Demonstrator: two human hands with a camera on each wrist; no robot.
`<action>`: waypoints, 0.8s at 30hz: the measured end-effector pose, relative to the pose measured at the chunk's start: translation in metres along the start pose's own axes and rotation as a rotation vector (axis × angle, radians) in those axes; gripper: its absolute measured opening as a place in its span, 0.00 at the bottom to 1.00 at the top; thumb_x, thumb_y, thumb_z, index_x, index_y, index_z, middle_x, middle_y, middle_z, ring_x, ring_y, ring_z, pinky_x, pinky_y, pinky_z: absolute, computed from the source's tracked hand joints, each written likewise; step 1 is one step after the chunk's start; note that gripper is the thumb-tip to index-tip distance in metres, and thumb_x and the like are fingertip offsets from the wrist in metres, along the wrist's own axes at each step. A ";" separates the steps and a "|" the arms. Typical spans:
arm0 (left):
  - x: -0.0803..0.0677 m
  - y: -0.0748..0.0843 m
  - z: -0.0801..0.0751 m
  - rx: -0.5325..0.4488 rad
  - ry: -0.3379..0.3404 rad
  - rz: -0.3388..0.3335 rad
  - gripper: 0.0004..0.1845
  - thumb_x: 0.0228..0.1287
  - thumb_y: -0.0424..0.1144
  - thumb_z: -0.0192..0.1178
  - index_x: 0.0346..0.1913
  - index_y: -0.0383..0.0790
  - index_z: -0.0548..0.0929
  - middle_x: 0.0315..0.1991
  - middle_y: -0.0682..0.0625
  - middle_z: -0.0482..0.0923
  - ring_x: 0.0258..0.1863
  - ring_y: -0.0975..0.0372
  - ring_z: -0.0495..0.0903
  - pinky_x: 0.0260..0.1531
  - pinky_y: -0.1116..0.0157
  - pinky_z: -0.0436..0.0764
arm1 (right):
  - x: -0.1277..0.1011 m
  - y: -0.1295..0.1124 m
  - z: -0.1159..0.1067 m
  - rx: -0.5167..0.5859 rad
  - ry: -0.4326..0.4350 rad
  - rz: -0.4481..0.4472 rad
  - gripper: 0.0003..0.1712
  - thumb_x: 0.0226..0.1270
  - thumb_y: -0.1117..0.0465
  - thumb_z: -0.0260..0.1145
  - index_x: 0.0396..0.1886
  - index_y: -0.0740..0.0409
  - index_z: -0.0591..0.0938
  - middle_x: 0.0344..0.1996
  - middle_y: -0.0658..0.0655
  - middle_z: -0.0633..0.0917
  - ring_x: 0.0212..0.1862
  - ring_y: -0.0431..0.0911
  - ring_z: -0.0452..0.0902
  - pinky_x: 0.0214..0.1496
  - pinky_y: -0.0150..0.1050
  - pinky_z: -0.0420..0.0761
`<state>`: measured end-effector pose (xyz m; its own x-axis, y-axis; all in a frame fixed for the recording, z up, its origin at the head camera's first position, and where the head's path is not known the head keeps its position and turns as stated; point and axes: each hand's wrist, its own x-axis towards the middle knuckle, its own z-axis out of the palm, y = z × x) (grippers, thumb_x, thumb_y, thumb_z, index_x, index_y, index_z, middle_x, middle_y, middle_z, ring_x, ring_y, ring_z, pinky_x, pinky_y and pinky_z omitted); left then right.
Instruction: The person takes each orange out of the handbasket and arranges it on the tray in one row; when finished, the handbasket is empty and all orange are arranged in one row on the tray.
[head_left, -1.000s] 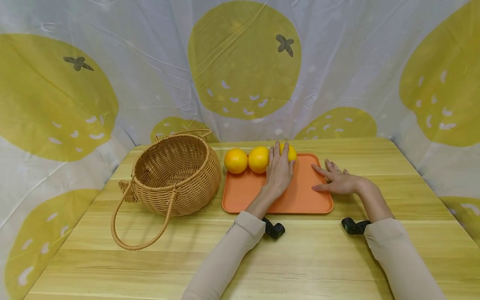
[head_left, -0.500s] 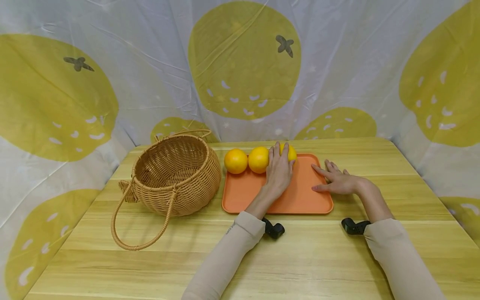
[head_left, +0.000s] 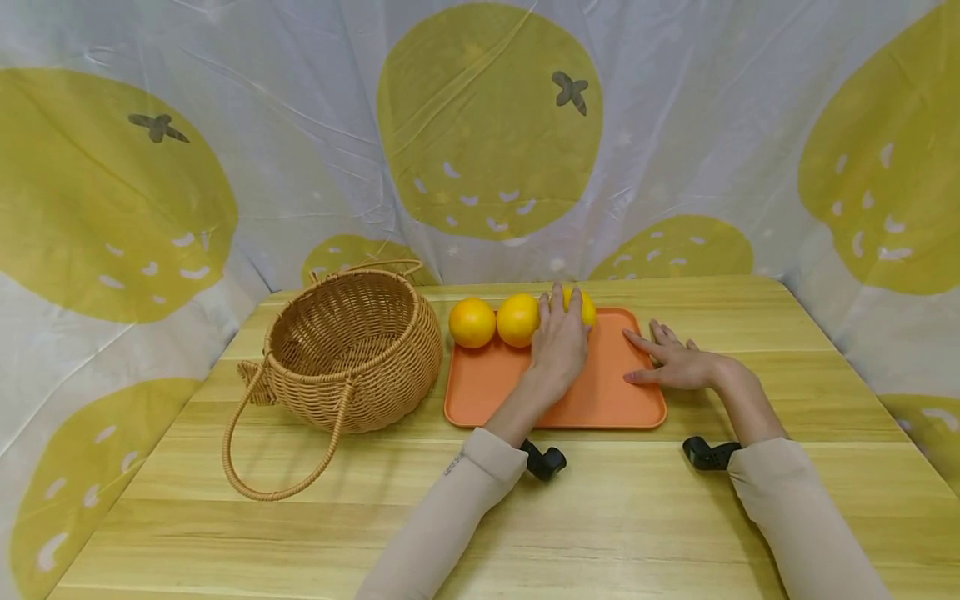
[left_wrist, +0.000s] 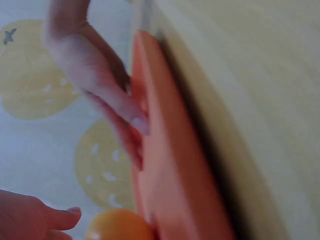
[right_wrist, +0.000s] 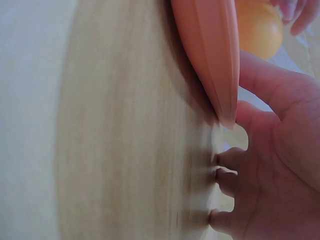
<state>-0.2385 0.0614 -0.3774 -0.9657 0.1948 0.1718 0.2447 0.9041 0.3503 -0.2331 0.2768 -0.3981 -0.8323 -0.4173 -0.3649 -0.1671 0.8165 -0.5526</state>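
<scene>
Three oranges form a row along the back of an orange tray (head_left: 487, 387): the left orange (head_left: 472, 323), the middle orange (head_left: 517, 320) and the right orange (head_left: 585, 310). My left hand (head_left: 558, 346) is over the right orange, fingers spread and partly covering it. In the left wrist view, a gap shows between the thumb (left_wrist: 65, 218) and that orange (left_wrist: 120, 226). My right hand (head_left: 678, 367) is spread at the tray's right edge. Its thumb and index finger touch the tray rim, while the other fingertips rest on the table (right_wrist: 130, 150).
A round wicker basket (head_left: 390, 375) stands left of the tray, with nothing visible inside. One basket handle (head_left: 281, 496) hangs forward over the wooden table, the other leans back. A curtain (head_left: 300, 125) with yellow fruit prints encloses the back and sides.
My left hand has risen and shifted slightly, and more of the right orange shows between and beside the fingers. The right hand, tray and basket have stayed put.
</scene>
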 end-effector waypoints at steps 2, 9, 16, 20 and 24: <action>-0.003 0.000 -0.010 -0.002 -0.026 0.012 0.32 0.78 0.46 0.58 0.80 0.46 0.65 0.82 0.44 0.55 0.80 0.48 0.61 0.54 0.48 0.86 | 0.000 0.002 0.000 0.008 -0.003 -0.002 0.57 0.73 0.35 0.63 0.85 0.57 0.45 0.80 0.76 0.29 0.80 0.71 0.19 0.74 0.76 0.24; -0.017 -0.020 -0.047 -0.154 -0.114 0.076 0.33 0.78 0.47 0.59 0.80 0.46 0.65 0.83 0.42 0.55 0.81 0.47 0.59 0.69 0.44 0.74 | 0.000 0.004 -0.001 0.006 -0.001 -0.002 0.58 0.72 0.34 0.63 0.86 0.56 0.45 0.80 0.76 0.28 0.81 0.71 0.18 0.74 0.76 0.24; -0.026 -0.066 -0.070 -0.285 -0.127 0.147 0.32 0.78 0.46 0.58 0.79 0.40 0.65 0.81 0.36 0.55 0.81 0.43 0.56 0.78 0.40 0.57 | -0.003 -0.001 -0.004 0.014 -0.003 0.004 0.56 0.74 0.38 0.63 0.85 0.58 0.45 0.80 0.78 0.30 0.80 0.75 0.23 0.73 0.78 0.31; -0.027 -0.087 -0.079 -0.314 -0.142 0.147 0.32 0.79 0.47 0.56 0.79 0.39 0.64 0.81 0.35 0.54 0.83 0.44 0.53 0.79 0.38 0.51 | -0.006 -0.003 -0.012 0.099 0.009 0.000 0.54 0.77 0.37 0.59 0.86 0.57 0.43 0.79 0.78 0.29 0.78 0.80 0.25 0.72 0.80 0.39; -0.028 -0.099 -0.083 -0.289 -0.117 0.114 0.32 0.81 0.50 0.52 0.80 0.40 0.63 0.83 0.36 0.52 0.82 0.41 0.51 0.79 0.37 0.48 | -0.010 -0.011 -0.020 0.138 0.112 -0.021 0.49 0.81 0.35 0.49 0.86 0.57 0.44 0.82 0.75 0.37 0.80 0.78 0.35 0.73 0.78 0.47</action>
